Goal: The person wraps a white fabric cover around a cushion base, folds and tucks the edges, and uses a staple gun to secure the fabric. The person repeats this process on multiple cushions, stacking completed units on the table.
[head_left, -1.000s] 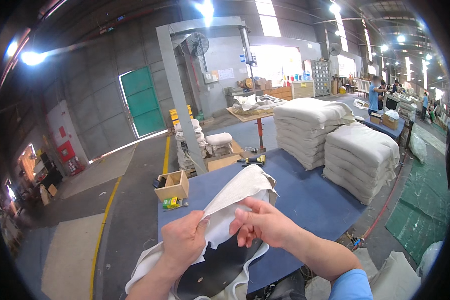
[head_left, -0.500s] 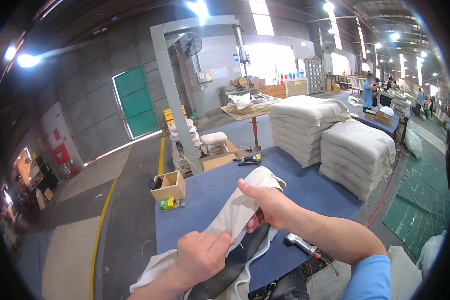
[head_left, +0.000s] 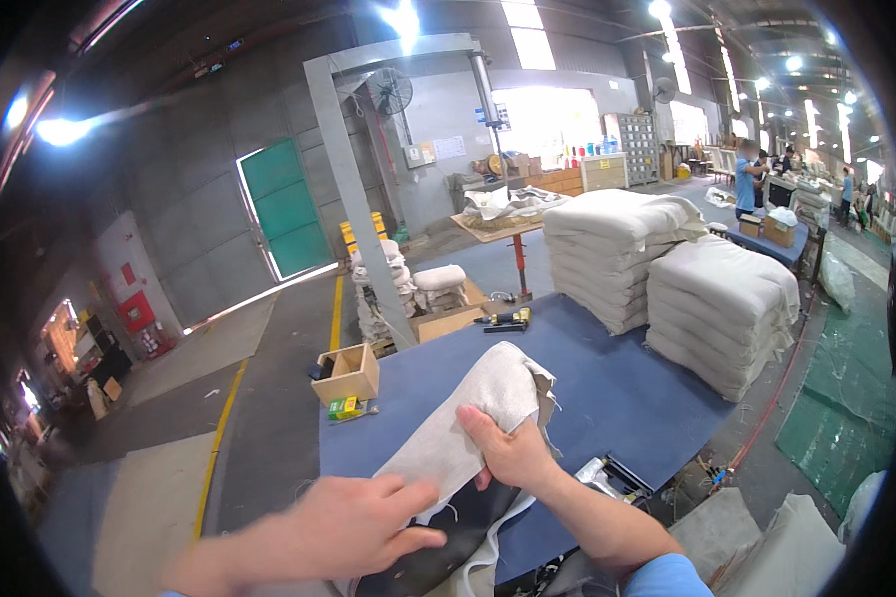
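A long piece covered in pale beige fabric (head_left: 478, 393) slants across the blue worktable in front of me, its far end rounded with frayed edges. My right hand (head_left: 513, 453) grips its right side, thumb pressed on top and fingers curled underneath. Over the near part of the fabric lies my left hand (head_left: 358, 522), slightly blurred, with thumb and index finger apart and nothing pinched between them. Below the hands shows a dark underside (head_left: 448, 552) edged with a loose pale cloth strip. A silver and black staple gun (head_left: 617, 478) lies to the right, partly behind my right forearm.
The blue tabletop (head_left: 607, 388) bears two stacks of beige cushions (head_left: 617, 259) at the back right. A yellow and black power tool (head_left: 508, 318) lies at its far edge. A wooden box (head_left: 348, 373) and a green-yellow packet (head_left: 346, 408) sit at the left. A co-worker (head_left: 747, 184) stands farther off.
My left hand has let go of the fabric edge and its fingers have spread. My right hand has come nearer, its grip lower on the piece. The view has shifted slightly.
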{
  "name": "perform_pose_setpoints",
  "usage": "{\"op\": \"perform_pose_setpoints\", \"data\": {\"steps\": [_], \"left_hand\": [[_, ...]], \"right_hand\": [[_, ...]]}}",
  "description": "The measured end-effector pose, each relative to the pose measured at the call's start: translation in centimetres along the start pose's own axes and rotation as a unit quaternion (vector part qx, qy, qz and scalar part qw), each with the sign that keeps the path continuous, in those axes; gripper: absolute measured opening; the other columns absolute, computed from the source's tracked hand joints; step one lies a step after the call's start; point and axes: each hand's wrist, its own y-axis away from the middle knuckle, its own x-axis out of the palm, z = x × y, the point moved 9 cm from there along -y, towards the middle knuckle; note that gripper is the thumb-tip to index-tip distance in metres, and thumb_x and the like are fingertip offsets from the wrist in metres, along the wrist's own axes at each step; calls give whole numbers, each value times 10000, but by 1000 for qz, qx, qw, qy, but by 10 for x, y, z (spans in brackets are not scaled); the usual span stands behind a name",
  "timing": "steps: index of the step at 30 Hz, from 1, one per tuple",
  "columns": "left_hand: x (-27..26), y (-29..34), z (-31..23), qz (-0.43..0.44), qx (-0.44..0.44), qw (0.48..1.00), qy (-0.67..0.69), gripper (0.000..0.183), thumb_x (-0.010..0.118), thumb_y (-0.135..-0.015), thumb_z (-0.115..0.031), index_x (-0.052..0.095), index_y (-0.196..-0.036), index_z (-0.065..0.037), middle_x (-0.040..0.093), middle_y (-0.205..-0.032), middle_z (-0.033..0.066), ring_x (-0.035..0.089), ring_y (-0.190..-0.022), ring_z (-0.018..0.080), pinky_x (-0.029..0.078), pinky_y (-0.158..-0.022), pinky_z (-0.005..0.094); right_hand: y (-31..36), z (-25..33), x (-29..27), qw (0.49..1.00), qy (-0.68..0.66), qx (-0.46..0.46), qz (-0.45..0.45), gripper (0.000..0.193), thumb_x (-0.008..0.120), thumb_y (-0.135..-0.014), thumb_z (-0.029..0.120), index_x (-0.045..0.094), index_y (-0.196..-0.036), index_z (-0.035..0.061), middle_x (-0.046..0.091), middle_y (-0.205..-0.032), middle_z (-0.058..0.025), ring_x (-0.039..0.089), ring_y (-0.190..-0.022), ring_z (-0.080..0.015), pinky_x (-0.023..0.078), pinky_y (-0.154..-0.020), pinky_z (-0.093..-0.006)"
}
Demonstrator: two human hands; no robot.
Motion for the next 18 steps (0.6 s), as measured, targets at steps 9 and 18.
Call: {"op": "perform_pose_setpoints", "data": {"steps": [9,18], "left_hand": [[-25,-176,110,-42,-36,941,333,542,451,-1158,-501,657,-1388,-56,716,-1152,86,686,-1104,212,534,-988,383],[36,-196,111,-195,25,860,470,782,371,-1135,-634,357,-1648,-44,652,-1307,172,603,-1259,285,435,-1138,432]], "right_hand": [[11,-8,29,993,-66,-96,-7,449,636,-1099,216,441,-1408,-44,665,-876,-86,625,-506,-116,496,-383,-257],[9,-32,16,976,-55,-207,-38,537,687,-1057,165,459,-1481,-74,704,-1141,-134,707,-814,-152,574,-657,-287]]}}
